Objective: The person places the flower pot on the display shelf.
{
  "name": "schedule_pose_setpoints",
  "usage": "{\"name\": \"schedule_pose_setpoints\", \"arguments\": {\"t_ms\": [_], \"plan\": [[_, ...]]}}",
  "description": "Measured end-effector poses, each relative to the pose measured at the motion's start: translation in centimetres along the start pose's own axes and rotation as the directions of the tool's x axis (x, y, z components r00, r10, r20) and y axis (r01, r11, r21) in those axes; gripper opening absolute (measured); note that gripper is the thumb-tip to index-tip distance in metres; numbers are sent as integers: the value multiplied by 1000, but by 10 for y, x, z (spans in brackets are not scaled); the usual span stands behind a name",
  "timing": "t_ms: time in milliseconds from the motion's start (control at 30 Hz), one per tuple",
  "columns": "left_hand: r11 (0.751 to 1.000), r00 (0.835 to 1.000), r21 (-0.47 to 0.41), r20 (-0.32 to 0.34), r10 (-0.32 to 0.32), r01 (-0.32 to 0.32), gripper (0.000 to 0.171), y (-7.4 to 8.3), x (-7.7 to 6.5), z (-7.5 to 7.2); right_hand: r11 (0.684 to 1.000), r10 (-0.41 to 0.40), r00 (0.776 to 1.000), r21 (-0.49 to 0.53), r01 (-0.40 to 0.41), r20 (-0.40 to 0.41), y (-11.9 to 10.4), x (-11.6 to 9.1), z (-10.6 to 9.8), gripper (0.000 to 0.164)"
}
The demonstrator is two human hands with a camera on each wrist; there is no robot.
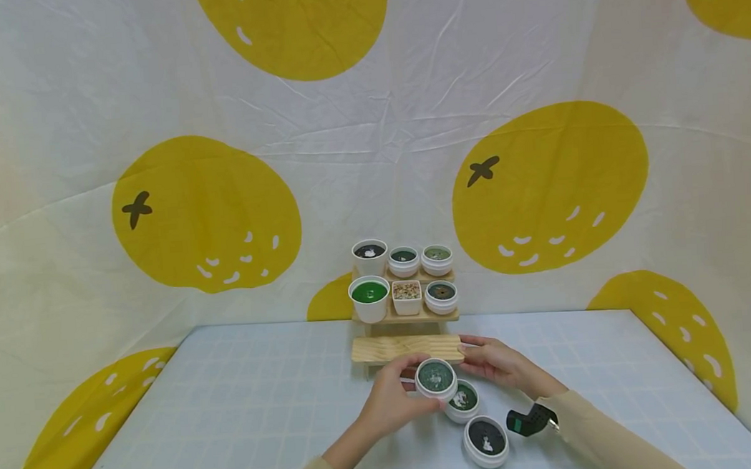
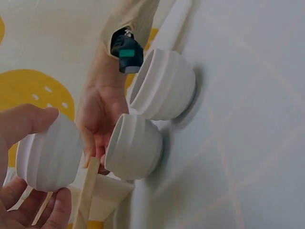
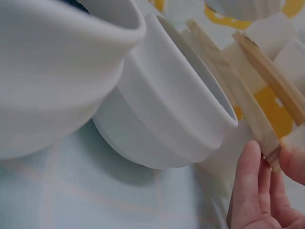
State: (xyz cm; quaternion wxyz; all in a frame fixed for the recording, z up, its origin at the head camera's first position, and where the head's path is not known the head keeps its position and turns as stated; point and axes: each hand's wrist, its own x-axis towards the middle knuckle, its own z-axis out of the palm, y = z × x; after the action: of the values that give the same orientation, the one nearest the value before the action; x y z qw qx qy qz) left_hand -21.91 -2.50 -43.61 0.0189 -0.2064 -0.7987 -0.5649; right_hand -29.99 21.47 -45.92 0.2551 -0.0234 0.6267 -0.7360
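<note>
My left hand [image 1: 392, 400] grips a small round white pot [image 1: 436, 376] with grey-green contents. It holds the pot up in front of the lowest board [image 1: 395, 349] of a tiered wooden stand. At that board's right end is my right hand [image 1: 494, 363]; in the right wrist view its thumb and fingers [image 3: 248, 176] pinch the end of the wood. Two more white pots stand on the table close by: one with green and white contents [image 1: 464, 399], the other with dark contents [image 1: 487, 437], nearer the front. The left wrist view shows the held pot [image 2: 52, 155] from its side.
On the stand's two upper boards sit several white cups and pots, among them a bright green cup [image 1: 369, 296] and a square dish [image 1: 407, 297] of speckled bits. A checked pale cloth covers the table [image 1: 232, 415]. Behind hangs a fruit-print curtain [image 1: 372, 177].
</note>
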Motion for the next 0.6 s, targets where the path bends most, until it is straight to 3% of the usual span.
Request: {"name": "schedule_pose_setpoints", "arguments": {"t_ms": [233, 600], "plan": [[1000, 1000, -11, -26, 8, -8, 66, -2, 17, 3, 1000, 4, 1000, -13, -4, 6, -1, 1, -1, 64], [997, 997, 72, -75, -31, 36, 63, -5, 39, 6, 1000, 20, 1000, -18, -19, 23, -2, 4, -3, 64]]}}
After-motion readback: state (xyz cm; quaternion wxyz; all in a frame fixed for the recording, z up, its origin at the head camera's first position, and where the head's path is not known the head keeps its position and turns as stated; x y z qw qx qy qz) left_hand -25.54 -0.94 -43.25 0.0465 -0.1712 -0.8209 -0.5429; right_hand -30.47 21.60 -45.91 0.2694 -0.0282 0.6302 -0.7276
